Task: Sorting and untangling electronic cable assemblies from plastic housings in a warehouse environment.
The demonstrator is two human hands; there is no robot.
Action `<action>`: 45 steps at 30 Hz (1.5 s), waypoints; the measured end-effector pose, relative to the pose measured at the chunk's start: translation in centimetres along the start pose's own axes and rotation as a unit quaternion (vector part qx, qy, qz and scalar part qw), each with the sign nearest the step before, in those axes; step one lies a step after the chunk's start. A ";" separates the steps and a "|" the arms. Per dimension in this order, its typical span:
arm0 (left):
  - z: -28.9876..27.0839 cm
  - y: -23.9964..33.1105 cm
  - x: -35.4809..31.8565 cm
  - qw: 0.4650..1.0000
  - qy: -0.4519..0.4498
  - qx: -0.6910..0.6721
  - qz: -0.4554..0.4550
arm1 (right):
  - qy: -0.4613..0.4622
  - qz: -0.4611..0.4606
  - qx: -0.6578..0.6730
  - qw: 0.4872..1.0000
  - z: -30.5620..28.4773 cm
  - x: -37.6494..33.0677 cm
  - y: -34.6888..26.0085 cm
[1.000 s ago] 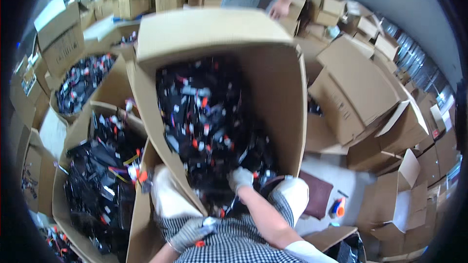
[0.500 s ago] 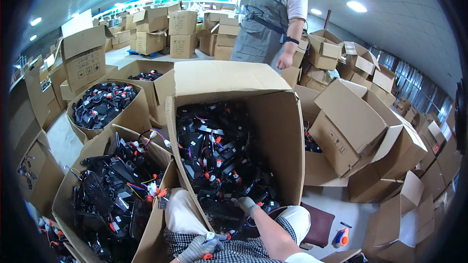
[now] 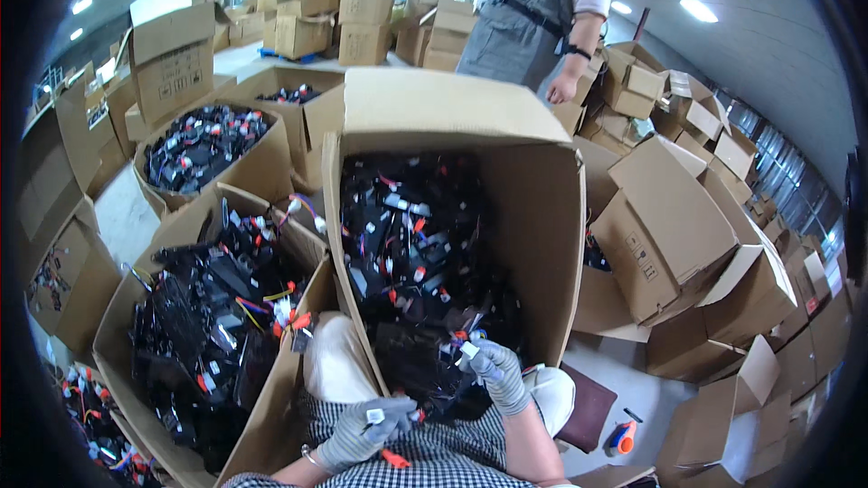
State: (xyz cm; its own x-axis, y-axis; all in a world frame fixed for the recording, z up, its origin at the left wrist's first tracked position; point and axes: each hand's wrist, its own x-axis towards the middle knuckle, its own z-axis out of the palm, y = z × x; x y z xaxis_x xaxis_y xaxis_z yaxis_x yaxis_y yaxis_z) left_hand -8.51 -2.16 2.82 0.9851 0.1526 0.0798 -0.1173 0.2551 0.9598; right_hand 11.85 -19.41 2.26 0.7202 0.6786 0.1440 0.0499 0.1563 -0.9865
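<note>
My left hand (image 3: pixel 355 438), in a grey striped glove, is closed over my lap at the near edge of the large open carton (image 3: pixel 571 244). A small dark part with a white tag (image 3: pixel 374 416) is in its fingers, and an orange-red connector (image 3: pixel 394 459) hangs just below. My right hand (image 3: pixel 499 378), gloved alike, is pinched at the carton's near right on a white wire connector (image 3: pixel 469 350). Coloured wires run beside that connector. Beneath both hands lie many glossy black electronic units (image 3: pixel 407 352) with leads and orange plugs, filling the carton.
Left of me stands another carton (image 3: pixel 117 398) heaped with black units and cables. A round-sided carton (image 3: pixel 271 158) of similar parts is behind it. An orange tape dispenser (image 3: pixel 624 438) lies on the floor at right. A person (image 3: pixel 520 32) stands beyond the large carton; stacked boxes (image 3: pixel 674 244) crowd the right.
My right hand has come up from among the black units and now holds a white connector. My left hand has risen slightly. The view has tilted downward, and the person's arm still hangs down.
</note>
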 end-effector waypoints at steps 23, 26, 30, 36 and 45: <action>1.0 -1.6 3.2 0.987 0.037 0.053 -0.145 | 0.010 0.184 0.028 0.982 0.7 -7.3 -2.4; 1.5 -1.9 3.3 0.986 0.050 0.078 -0.140 | -0.050 0.239 0.016 0.970 1.4 -6.5 -2.1; 1.2 -2.5 3.1 0.982 0.069 0.082 -0.157 | -0.067 0.136 -0.122 0.981 2.3 -6.1 -0.4; 0.7 -3.2 2.7 0.967 -0.017 0.252 0.019 | -0.151 0.337 0.215 0.904 1.5 -6.5 0.0; 0.3 -3.5 3.3 0.933 -0.100 0.308 -0.156 | -0.108 0.238 0.065 0.963 3.2 -8.1 4.7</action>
State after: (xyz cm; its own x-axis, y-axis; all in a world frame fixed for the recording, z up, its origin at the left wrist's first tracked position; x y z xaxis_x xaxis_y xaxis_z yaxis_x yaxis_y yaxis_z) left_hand -4.82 -2.89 -0.23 0.9702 -0.0346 -0.2399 0.2132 -0.3493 0.9124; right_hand 4.04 -21.84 -3.24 0.4781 0.8270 -0.2959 -0.3471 -0.1315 -0.9285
